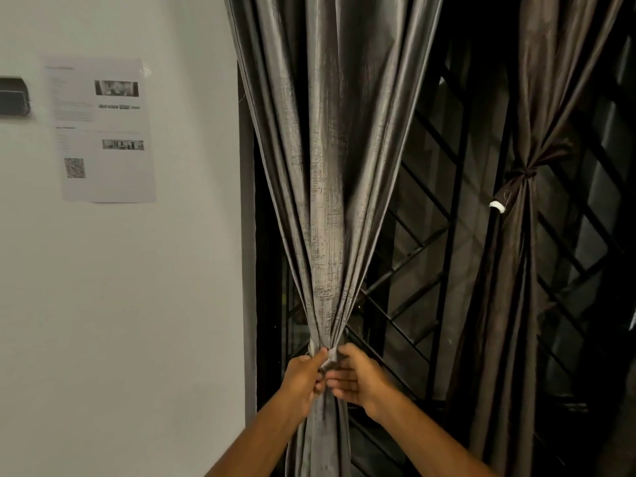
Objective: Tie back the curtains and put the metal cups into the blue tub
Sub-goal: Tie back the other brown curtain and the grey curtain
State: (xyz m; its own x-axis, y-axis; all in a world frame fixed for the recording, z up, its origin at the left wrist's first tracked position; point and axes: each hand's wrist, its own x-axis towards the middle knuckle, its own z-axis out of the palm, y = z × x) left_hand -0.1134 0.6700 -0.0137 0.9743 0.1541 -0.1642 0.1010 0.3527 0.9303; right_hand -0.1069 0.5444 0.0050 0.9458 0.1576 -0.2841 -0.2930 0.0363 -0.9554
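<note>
Low in the frame's centre, the left hand is pinching the gathered grey curtain, fingers clamped on its folds, while the right hand is curling loosely around it, fingertips touching the fabric. Farther right, a brown curtain is hanging tied before the window grille. Upper left, a paper is sticking to the wall.

Two bare forearms, hands uncovered: no sleeves, gloves, jewellery visible.

The bare wall on the left leaves open room. Right of the near curtain, the window grille blocks any reach farther back; only a narrow gap separates it from the tied curtain at right.
</note>
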